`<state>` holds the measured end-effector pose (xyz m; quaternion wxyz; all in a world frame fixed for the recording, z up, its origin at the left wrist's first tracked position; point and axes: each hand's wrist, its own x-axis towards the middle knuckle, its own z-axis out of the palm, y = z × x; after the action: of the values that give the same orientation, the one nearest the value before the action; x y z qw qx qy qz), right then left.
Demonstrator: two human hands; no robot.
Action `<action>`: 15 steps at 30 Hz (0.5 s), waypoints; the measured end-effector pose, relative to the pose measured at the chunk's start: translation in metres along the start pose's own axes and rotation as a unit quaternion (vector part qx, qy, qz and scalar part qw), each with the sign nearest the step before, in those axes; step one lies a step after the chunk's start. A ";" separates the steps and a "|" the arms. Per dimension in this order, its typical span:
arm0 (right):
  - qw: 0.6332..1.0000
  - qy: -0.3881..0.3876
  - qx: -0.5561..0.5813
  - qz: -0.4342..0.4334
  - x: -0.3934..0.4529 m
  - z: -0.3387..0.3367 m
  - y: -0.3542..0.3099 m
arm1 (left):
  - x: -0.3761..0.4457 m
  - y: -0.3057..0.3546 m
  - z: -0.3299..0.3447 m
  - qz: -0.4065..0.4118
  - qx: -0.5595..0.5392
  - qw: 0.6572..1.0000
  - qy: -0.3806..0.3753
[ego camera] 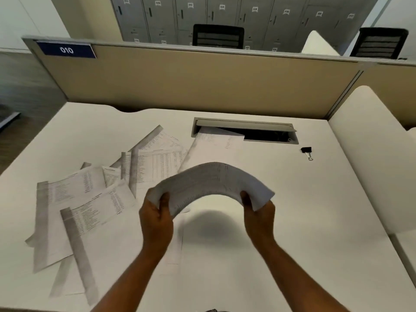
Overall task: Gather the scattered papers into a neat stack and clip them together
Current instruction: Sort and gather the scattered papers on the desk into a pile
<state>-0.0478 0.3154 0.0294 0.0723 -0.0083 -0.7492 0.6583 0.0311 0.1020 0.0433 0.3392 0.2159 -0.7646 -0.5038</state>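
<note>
White desk (292, 244), office cubicle. Nearest: left hand (155, 221) and right hand (261, 217), each closed on one end of a sheaf (211, 183) held above the desk and bowed upward in the middle. Left of them: loose sheets (85, 199), overlapping and fanned, lying flat. Beyond: one sheet (213, 145) with its far edge in the cable tray (270, 134). Right of the tray: black clip (306, 150), apart from all paper. Behind: tan partition (202, 84) with plate "010" (66, 50); grey lockers (225, 16).
</note>
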 end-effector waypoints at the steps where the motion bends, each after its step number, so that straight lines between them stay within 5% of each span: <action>1: 1.000 -0.003 0.001 -0.007 -0.012 0.005 0.007 | -0.011 -0.001 0.006 0.006 -0.001 1.000 0.011; 6: 0.993 -0.098 -0.057 0.026 -0.041 0.009 0.045 | -0.058 -0.022 0.021 -0.069 -0.008 0.998 0.001; 9: 0.994 -0.076 -0.065 0.037 -0.037 0.004 0.044 | -0.057 -0.028 0.016 -0.088 -0.003 0.996 -0.005; 12: 0.990 -0.039 -0.099 -0.094 -0.026 -0.008 0.027 | -0.051 -0.029 0.013 -0.075 0.011 0.997 -0.032; 15: 0.934 -0.060 -0.234 -0.262 -0.011 -0.015 0.008 | -0.047 -0.033 0.012 -0.080 0.008 0.996 -0.042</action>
<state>-0.0356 0.3302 0.0218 0.1932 0.2117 -0.8603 0.4216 0.0537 0.1277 -0.0044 0.2642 0.2574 -0.7622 -0.5319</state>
